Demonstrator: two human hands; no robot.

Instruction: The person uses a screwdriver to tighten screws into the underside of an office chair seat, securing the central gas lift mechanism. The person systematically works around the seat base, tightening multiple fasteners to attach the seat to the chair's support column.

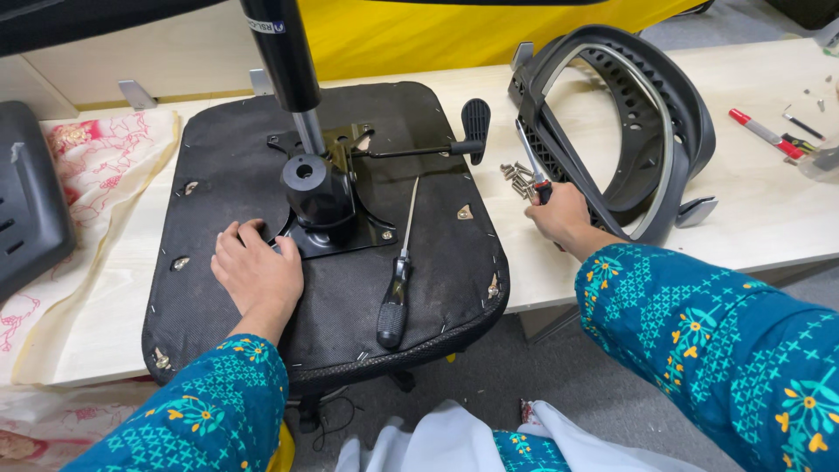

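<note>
An upside-down black chair seat (437,253) lies on the wooden table, with a black metal mechanism plate (328,232) and a gas cylinder (284,61) rising from it. My left hand (256,273) rests flat on the seat, fingers touching the plate's left edge. My right hand (559,214) grips a small tool with a red and black handle (531,162), its shaft pointing up toward a pile of screws (517,177). A black-handled screwdriver (398,280) lies loose on the seat between my hands.
A black and grey curved chair back frame (651,114) lies at the right. A red marker (765,133) and small parts sit at the far right. A floral cloth (96,175) and a black plastic panel (26,201) lie at the left. The seat lever (472,122) sticks out.
</note>
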